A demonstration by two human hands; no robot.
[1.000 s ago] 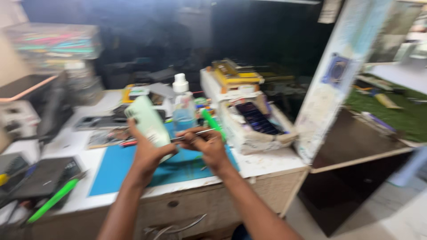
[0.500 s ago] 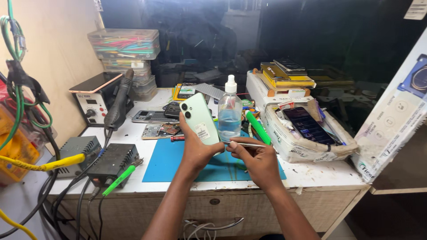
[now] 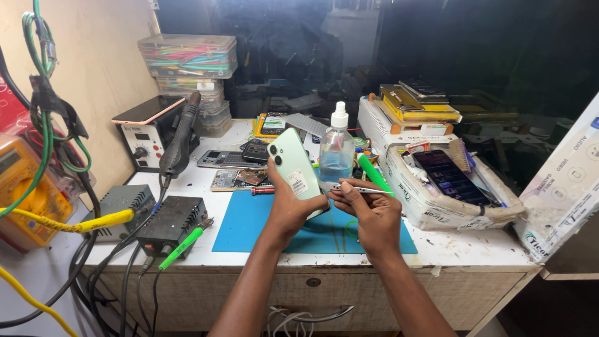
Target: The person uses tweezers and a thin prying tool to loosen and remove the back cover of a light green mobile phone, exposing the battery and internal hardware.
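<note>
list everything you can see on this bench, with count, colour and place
phone: 1, pale green back, held up over the mat
tweezers: 1, silver, at the phone's edge
mat: 1, blue, front middle of the bench
bottle: 1, clear with white cap, behind the mat
green pen tool: 1, right of the bottle
hot air handle: 1, black, standing at left
black box: 1, front left, cables attached
meter: 1, orange, far left
plastic boxes: stack, clear, back left
tray of phone parts: 1, white, right
bench: 1, white top
left hand: holds the phone
right hand: holds the tweezers
</note>
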